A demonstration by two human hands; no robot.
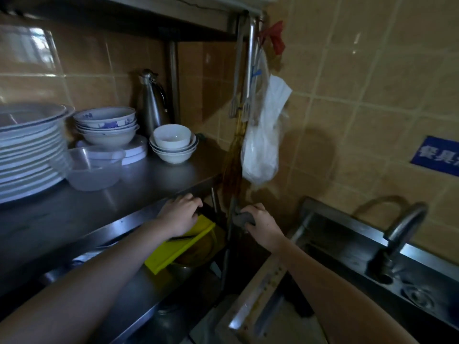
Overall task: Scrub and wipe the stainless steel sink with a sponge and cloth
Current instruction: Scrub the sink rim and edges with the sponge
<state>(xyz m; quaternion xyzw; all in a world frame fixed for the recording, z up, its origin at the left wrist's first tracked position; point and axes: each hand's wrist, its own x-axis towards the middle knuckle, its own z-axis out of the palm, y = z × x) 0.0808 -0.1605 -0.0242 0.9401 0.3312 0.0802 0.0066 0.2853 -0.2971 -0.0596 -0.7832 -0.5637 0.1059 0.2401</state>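
At centre frame the right hand point(260, 224) clutches a crumpled dark grey cloth point(244, 218) against the steel rack's upright post point(229, 234). The left hand point(180, 213) curls over the smooth shelf edge point(139, 214). The stainless steel sink point(347, 247) lies lower right.

Dim kitchen: tan tiled wall point(360, 100), steel shelving point(104, 202).

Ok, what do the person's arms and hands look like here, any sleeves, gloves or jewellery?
Both forearms are bare as far as the frame shows, with no sleeves in sight. The left hand and right hand wear no gloves. No watch, bracelet or ring shows on either, though the dim light hides fine detail on the fingers.
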